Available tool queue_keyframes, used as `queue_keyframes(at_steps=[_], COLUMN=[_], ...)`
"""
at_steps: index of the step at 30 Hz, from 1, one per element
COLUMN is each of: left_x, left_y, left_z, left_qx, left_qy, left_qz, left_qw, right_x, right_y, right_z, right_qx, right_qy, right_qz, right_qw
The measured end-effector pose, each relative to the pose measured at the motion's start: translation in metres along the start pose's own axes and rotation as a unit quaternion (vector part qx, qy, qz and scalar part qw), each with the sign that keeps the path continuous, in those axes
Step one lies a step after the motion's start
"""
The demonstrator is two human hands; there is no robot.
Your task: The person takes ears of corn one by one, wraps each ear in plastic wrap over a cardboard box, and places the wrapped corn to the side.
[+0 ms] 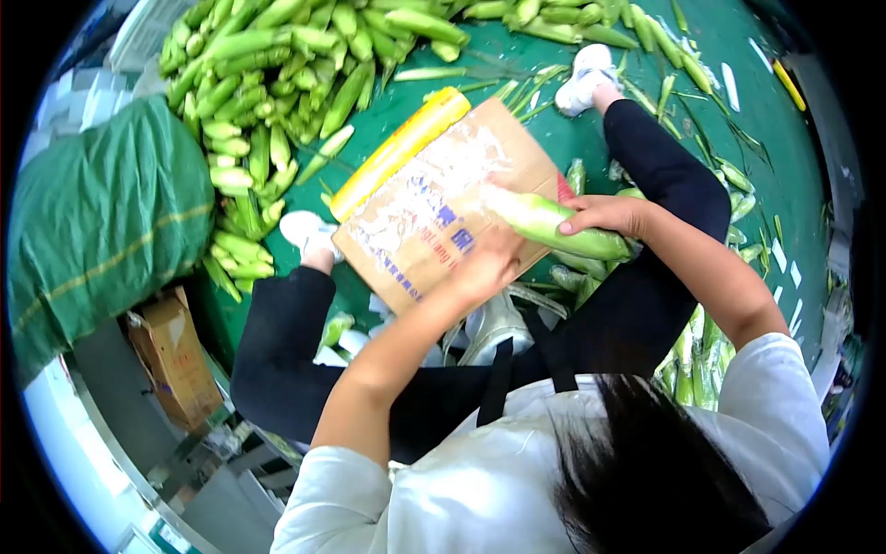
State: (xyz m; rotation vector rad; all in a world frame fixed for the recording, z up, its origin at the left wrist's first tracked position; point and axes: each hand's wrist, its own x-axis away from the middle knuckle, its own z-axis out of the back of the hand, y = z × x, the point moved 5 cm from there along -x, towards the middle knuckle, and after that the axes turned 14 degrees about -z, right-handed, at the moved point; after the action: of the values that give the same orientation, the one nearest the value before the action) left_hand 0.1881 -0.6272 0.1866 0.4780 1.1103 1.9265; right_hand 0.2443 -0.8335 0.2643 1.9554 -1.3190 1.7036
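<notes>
My right hand [609, 214] is wrapped round the thick end of an ear of corn [535, 218], pale green and in its husk, its tip pointing left. The ear is held over a flat piece of cardboard [388, 249] with printed characters and clear film across its surface. Just below the tip of the ear is my left hand [491, 268], smeared by motion, so its fingers cannot be made out. Along the cardboard's far left edge lies a yellow roll [401, 152].
A big heap of husked corn [268, 83] covers the far left of the green floor [757, 111]. Beside it bulges a green sack [111, 231]. Several film-wrapped ears [697, 360] lie to my right. A cardboard box [175, 360] stands at lower left.
</notes>
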Motion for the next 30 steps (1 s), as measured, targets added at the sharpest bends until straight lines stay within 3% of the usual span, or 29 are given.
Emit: queue_keyframes(at_steps=[2, 4, 5, 6, 8, 10, 11, 12, 13, 14, 16, 17, 18, 19, 20, 21, 22, 23, 24, 25, 26, 27, 29, 30], left_x=[0.029, 0.010, 0.008, 0.005, -0.019, -0.027, -0.036, -0.043, -0.046, -0.052, -0.067, -0.080, -0.092, -0.102, -0.101, -0.085, -0.073, -0.067, -0.055, -0.041, -0.034, -0.035, -0.035, -0.038], left_y=[0.021, 0.113, 0.136, 0.152, 0.168, 0.173, 0.188, 0.201, 0.205, 0.203, 0.187, 0.172, 0.148, 0.114, 0.062, 0.021, 0.002, -0.009, -0.021, -0.039, -0.032, -0.020, -0.004, 0.001], left_z=[-0.009, 0.066, 0.083, 0.099, 0.133, 0.143, 0.145, 0.146, 0.148, 0.149, 0.145, 0.148, 0.155, 0.158, 0.154, 0.147, 0.136, 0.120, 0.097, 0.069, 0.046, 0.020, -0.017, -0.028], left_qx=[0.058, -0.267, -0.347, -0.420, -0.460, -0.349, -0.277, -0.206, -0.066, 0.025, 0.344, 0.412, 0.402, 0.308, 0.132, -0.196, -0.303, -0.296, -0.306, -0.214, -0.246, -0.323, -0.253, -0.256], left_qy=[0.133, 0.222, 0.223, 0.227, 0.035, -0.127, -0.178, -0.225, -0.249, -0.298, -0.212, -0.120, -0.019, 0.070, 0.128, 0.157, 0.124, 0.084, 0.071, 0.012, -0.079, -0.167, -0.117, -0.115], left_qz=[0.025, -0.018, -0.083, -0.152, -0.154, -0.053, -0.009, 0.042, 0.087, 0.057, 0.148, 0.207, 0.233, 0.218, 0.154, 0.051, 0.015, 0.060, 0.047, 0.068, -0.001, -0.035, -0.014, 0.006], left_qw=[0.989, 0.938, 0.907, 0.865, 0.874, 0.927, 0.944, 0.952, 0.962, 0.952, 0.903, 0.879, 0.885, 0.924, 0.971, 0.967, 0.945, 0.950, 0.948, 0.975, 0.966, 0.931, 0.960, 0.960], right_x=[0.009, 0.018, 0.019, 0.018, 0.051, 0.070, 0.086, 0.116, 0.155, 0.184, 0.232, 0.236, 0.238, 0.255, 0.258, 0.252, 0.246, 0.231, 0.211, 0.205, 0.214, 0.228, 0.233, 0.225], right_y=[0.009, 0.005, 0.010, 0.013, 0.004, 0.008, 0.012, 0.016, 0.024, 0.031, 0.046, 0.073, 0.102, 0.129, 0.170, 0.228, 0.282, 0.356, 0.454, 0.506, 0.488, 0.431, 0.286, 0.221], right_z=[0.004, -0.022, -0.033, -0.051, -0.099, -0.106, -0.095, -0.090, -0.100, -0.114, -0.117, -0.096, -0.073, -0.048, -0.019, 0.009, 0.028, 0.047, 0.069, 0.079, 0.085, 0.099, 0.147, 0.195], right_qx=[-0.119, -0.197, -0.225, -0.237, -0.124, -0.123, 0.032, 0.189, 0.332, 0.391, 0.345, 0.295, 0.243, 0.106, -0.026, -0.061, -0.185, -0.234, -0.190, -0.163, -0.112, 0.007, 0.157, 0.208], right_qy=[-0.036, -0.155, -0.138, -0.213, -0.233, -0.270, -0.061, 0.153, 0.330, 0.425, 0.447, 0.576, 0.685, 0.759, 0.802, 0.855, 0.816, 0.799, 0.792, 0.746, 0.666, 0.682, 0.751, 0.800], right_qz=[0.047, 0.063, 0.032, -0.010, 0.002, 0.079, 0.214, 0.323, 0.276, 0.197, 0.225, 0.232, 0.240, 0.207, 0.128, 0.058, 0.020, -0.094, -0.215, -0.204, -0.342, -0.350, -0.271, -0.124], right_qw=[0.991, 0.966, 0.964, 0.948, 0.965, 0.952, 0.974, 0.915, 0.839, 0.792, 0.794, 0.726, 0.643, 0.608, 0.583, 0.512, 0.548, 0.547, 0.539, 0.613, 0.653, 0.641, 0.581, 0.549])
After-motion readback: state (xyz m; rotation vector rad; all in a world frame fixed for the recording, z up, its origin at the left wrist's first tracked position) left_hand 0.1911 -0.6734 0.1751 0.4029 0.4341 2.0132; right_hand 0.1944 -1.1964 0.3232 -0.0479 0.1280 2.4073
